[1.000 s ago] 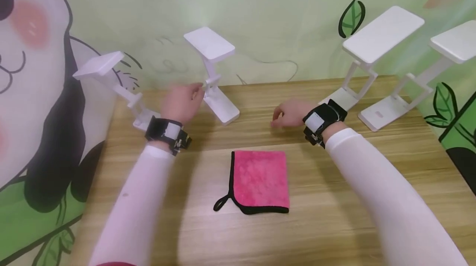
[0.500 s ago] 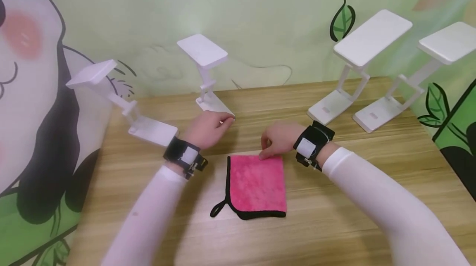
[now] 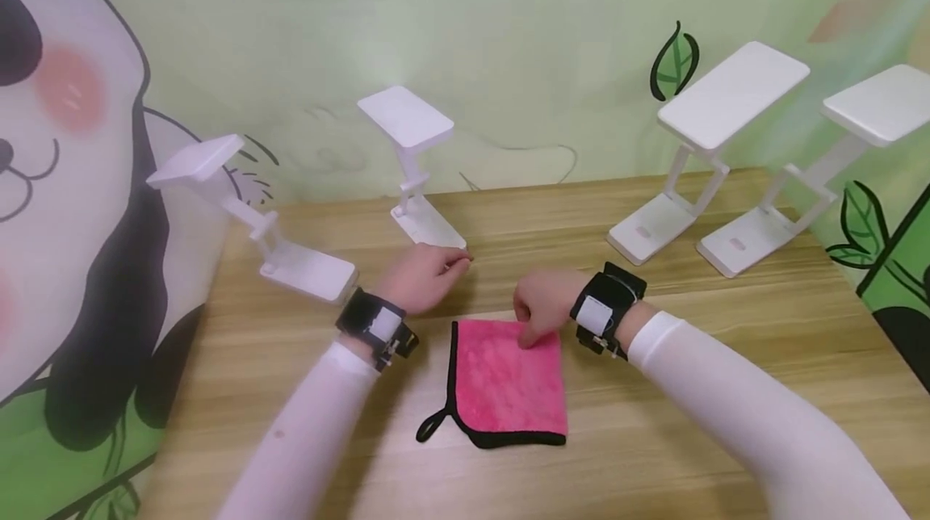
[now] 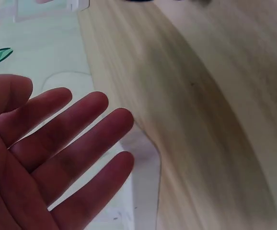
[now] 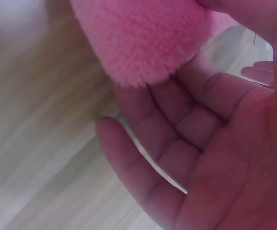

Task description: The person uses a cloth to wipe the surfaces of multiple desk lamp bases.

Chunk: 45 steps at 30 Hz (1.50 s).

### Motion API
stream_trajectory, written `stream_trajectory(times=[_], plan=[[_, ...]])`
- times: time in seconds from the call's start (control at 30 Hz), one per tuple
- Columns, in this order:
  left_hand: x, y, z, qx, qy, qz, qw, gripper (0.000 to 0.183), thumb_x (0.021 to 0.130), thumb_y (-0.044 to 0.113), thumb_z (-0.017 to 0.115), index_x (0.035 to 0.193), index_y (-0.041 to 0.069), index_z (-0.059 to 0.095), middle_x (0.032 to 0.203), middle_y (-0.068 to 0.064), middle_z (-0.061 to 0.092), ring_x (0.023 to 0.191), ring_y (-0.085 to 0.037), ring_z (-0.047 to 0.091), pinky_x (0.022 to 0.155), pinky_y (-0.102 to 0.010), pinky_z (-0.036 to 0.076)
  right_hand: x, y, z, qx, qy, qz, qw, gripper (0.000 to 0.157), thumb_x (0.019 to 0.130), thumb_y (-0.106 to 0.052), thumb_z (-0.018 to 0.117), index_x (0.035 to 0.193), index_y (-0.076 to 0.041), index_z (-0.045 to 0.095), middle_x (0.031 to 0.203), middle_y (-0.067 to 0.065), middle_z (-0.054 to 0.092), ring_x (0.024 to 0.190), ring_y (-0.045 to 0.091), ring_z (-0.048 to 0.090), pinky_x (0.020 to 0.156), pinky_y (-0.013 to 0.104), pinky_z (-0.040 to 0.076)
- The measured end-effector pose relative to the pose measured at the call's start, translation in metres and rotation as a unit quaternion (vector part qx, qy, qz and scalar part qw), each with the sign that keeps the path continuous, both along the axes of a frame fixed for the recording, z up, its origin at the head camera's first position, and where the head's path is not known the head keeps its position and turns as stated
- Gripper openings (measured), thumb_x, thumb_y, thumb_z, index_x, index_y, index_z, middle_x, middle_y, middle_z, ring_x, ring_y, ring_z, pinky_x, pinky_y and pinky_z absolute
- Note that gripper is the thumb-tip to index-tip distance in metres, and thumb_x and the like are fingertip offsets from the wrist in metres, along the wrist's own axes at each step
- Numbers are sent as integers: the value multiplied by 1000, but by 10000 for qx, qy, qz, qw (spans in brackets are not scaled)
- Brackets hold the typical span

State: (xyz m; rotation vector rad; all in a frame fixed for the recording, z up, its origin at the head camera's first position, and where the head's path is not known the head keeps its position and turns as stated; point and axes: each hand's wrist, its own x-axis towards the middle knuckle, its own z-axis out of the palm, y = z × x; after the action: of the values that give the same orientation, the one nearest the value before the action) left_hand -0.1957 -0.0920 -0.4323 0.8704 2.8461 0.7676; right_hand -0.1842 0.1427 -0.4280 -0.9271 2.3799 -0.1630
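Find the pink cloth folded on the counter, its far edge pinched by the right hand, thumb above, fingers beneath. Ideally, catch all layers before any lifting, so as not to unfold it. See the left hand holding nothing, fingers extended near the second lamp from the left; steer clear of its base.

- Cloth: bright pink, with black edging and a black loop
- Lamps: plain white
- Worktop: light brown, streaked with wood grain
- Wall: pale green, printed with a panda (black and white, pink-cheeked) and black-outlined green leaves
- Sleeves: white
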Motion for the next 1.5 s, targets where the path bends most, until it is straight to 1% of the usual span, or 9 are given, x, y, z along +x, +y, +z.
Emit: stream_trajectory(times=[0.13,0.37,0.57,0.8,1.0,1.1,1.27,1.4,1.5], plan=[[2,4,-6,71,-266,-201,9994,31,102,29,56,121,10,70,96,-1,70,81,-13,61,76,-36,54,0,0,-3,-82,-155,-1,9998,30,71,-30,75,60,-21,49,57,-11,39,55,8,40,49,25,30],[6,18,-11,416,-1401,-650,9871,55,99,50,55,140,13,56,111,-1,72,98,-7,63,85,-32,53,-7,0,9,-506,-88,-86,9986,19,76,-14,69,92,-17,58,74,-4,51,65,12,50,54,27,39],[9,31,-10,605,-1533,-697,9839,45,95,54,58,132,27,62,86,6,68,73,-8,59,65,-29,51,-14,1,27,-836,459,-157,9953,8,81,-13,64,87,-18,60,71,-3,50,66,14,49,56,29,40],[10,41,-8,972,-1635,-316,9812,29,97,49,58,92,22,65,73,3,56,64,-12,50,55,-27,42,-21,7,37,-1255,934,-130,9876,3,85,-14,65,87,-16,65,76,-2,56,71,15,52,62,31,44],[14,47,-4,1644,-1999,383,9652,31,100,46,53,94,17,62,72,-1,51,64,-15,49,54,-28,41,-25,19,42,-1485,1502,-410,9766,38,89,-15,64,127,-11,61,111,5,61,94,19,54,84,37,49],[15,50,-1,2360,-2365,873,9385,31,101,41,54,103,11,63,84,-5,58,76,-17,55,63,-30,46,-26,26,44,-1473,1752,-758,9705,53,94,-24,62,144,-12,48,137,10,52,118,23,50,99,44,46],[16,54,7,3506,-3086,1339,8740,34,101,37,54,116,6,58,100,-11,61,87,-19,61,72,-31,52,-21,33,47,-1469,1789,-1039,9673,67,99,-36,56,155,-10,31,157,16,30,140,30,29,111,50,34],[15,60,13,4560,-3598,1496,8001,35,101,30,56,122,2,54,102,-12,63,87,-19,64,70,-27,54,-9,31,44,-1358,1614,-812,9741,87,97,-60,50,158,-9,16,163,13,13,144,27,18,114,47,30],[14,64,16,5279,-3762,1625,7439,35,101,27,58,124,1,51,106,-11,63,91,-18,64,72,-25,55,1,25,39,-1327,1696,-480,9754,110,84,-81,47,159,-11,6,164,10,4,145,25,12,114,45,29]])
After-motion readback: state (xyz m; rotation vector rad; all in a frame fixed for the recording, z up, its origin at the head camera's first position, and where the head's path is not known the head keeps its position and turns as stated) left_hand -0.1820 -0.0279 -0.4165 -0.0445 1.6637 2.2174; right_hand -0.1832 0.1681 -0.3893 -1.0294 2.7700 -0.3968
